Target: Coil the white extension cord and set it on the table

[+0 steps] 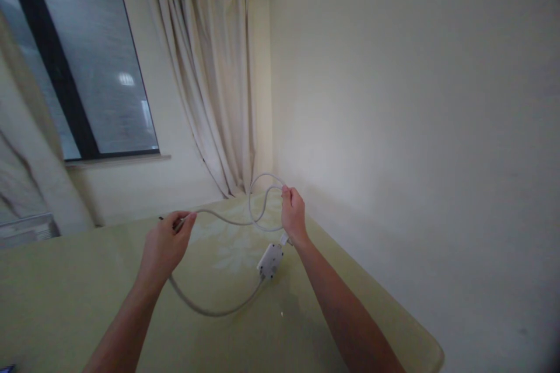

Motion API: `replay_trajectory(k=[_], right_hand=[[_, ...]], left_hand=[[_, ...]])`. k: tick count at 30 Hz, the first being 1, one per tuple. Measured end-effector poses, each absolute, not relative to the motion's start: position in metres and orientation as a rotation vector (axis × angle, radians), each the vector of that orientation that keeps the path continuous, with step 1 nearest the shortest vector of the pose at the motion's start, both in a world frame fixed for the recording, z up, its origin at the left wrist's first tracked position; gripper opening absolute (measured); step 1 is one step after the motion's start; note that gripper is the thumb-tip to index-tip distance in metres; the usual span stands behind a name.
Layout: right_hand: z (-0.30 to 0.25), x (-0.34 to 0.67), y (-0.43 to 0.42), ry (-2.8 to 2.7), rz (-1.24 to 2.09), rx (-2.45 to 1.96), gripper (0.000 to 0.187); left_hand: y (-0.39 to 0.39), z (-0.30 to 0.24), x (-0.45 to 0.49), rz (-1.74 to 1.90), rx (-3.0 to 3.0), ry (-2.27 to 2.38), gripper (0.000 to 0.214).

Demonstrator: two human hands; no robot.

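A long white cable [225, 220] runs between my two hands above the table. My left hand [168, 245] pinches it between thumb and fingers, and a small dark end shows just past the fingers. My right hand [294, 215] is closed round the cable, with a loose loop hanging to its left. Below the right hand hangs a small white box [270, 260], which looks like a power strip or adapter. From the box's lower end a thicker length of cable curves left toward my left wrist. Where that length ends is hidden behind the hand.
The pale green table [219, 344] has a faint leaf pattern and a rounded right corner. A bare white wall [394, 128] stands close along its right side. Behind are beige curtains [223, 70] and a dark-framed window [91, 52]. A dark object [7, 369] peeks in at the lower left.
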State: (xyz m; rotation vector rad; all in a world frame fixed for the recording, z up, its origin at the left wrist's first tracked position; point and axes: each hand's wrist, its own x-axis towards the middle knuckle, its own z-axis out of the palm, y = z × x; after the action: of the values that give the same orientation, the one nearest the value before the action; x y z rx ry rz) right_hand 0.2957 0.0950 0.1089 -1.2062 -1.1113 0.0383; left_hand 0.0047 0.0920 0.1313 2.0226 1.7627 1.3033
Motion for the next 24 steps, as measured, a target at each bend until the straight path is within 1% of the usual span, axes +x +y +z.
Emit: replay_trajectory(k=[4,5,8,12,15,18,20,24], right_hand=[[0.108,0.290,0.095,-1.174,0.062,-1.211,0.042],[0.109,0.290,0.095,-1.185,0.073,-1.210,0.042],[0.113,0.290,0.091,-1.187,0.080,-1.203,0.042],[0.119,0.290,0.082,-1.214,0.012,-1.209,0.039],[0.124,0.290,0.074,-1.311,-0.031,-1.201,0.036],[0.125,0.290,0.069,-1.396,-0.066,-1.209,0.034],[0.125,0.290,0.069,-1.419,-0.089,-1.234,0.035],[0.123,0.291,0.070,-1.386,-0.135,-1.265,0.035]], left_hand=[[0.095,0.084,-0.016,1.205,1.807,1.649,0.053],[0.095,0.074,-0.019,1.165,1.790,1.667,0.053],[0.094,0.052,-0.025,0.972,1.894,1.832,0.042],[0.086,0.049,-0.023,0.617,2.269,1.995,0.034],[0.077,0.056,-0.014,0.476,2.540,1.899,0.037],[0.067,0.065,-0.003,0.548,2.705,1.745,0.048],[0.061,0.074,0.005,0.631,2.704,1.723,0.053],[0.055,0.094,0.012,0.885,2.411,1.758,0.051]])
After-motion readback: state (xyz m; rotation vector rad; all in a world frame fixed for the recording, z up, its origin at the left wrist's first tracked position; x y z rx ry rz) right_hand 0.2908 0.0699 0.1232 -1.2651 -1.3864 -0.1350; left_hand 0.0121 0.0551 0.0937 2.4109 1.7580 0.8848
